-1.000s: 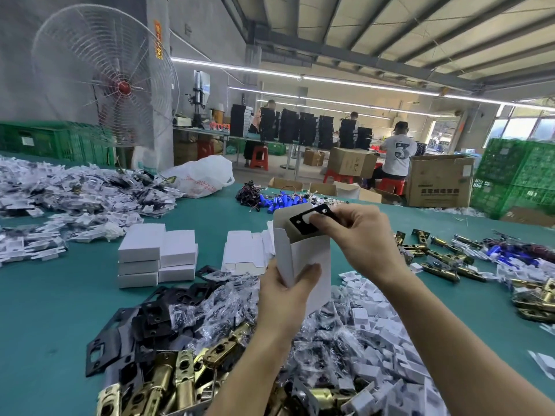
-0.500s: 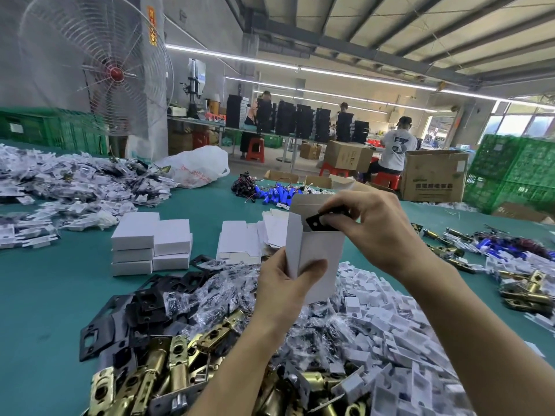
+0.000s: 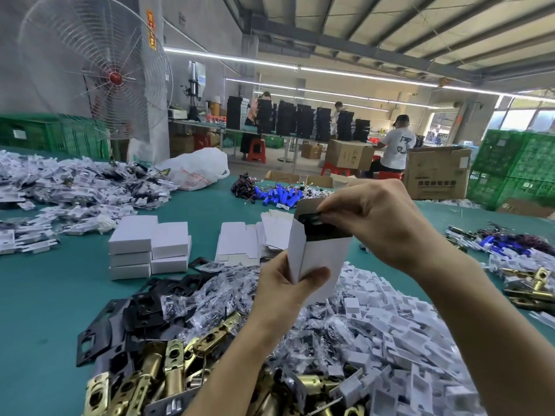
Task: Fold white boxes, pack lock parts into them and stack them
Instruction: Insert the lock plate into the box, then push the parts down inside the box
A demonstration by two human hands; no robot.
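Fingers of the left hand (image 3: pixel 285 283) curl round the base of an upright white cardboard box (image 3: pixel 324 256), held above heaped white plastic parts (image 3: pixel 390 325) on the teal table (image 3: pixel 54 295). The right hand (image 3: pixel 375 223) pinches a black metal plate (image 3: pixel 312 220) half sunk in its open top.

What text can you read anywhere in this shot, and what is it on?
Nothing reads cleanly.
Orange sign on the pillar: vertical characters, blurred.
White plastic bag: red print, too small.
Cardboard box: a line of black characters, blurred.
White T-shirt: large dark figures, maybe "7" and "3", unsure.
Green crate label: illegible.
Upright white box: no print on the faces shown.
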